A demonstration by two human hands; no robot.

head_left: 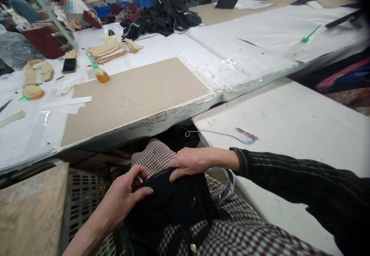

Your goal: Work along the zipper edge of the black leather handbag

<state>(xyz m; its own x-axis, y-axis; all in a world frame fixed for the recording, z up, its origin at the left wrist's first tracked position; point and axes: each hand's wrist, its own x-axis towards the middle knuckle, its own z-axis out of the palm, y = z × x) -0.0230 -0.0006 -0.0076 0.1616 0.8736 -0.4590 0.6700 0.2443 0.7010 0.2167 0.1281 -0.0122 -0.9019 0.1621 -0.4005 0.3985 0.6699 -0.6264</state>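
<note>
Black bag: soft dark article, lying on the lap over the checked cloth, below the near edge of the work table
Left hand: at the bag's left upper corner, thumb laid on the near face, fingers curled behind the edge; appears to be a loose pinch on the bag
Right hand: gripping the bag's upper edge, thumb pressed on the near face, fingers over the far side
Handling of the edge: judged best done with both thumbs flat and the pull even, so that the cloth lies smooth between the hands; the lap gives soft support, so a hard tug would likely shift or crease it
Upper edge: slants from the left hand up to the right hand in view, facing away from the wearer toward the table
Strap: at the wearer's end of the bag, its metal fitting pointing back toward the body
Long axis: cannot be settled; the lower left outline is lost in dark fabric
Zip pull: small, gold-toned, on the near face, right of centre, apart from both hands
</note>
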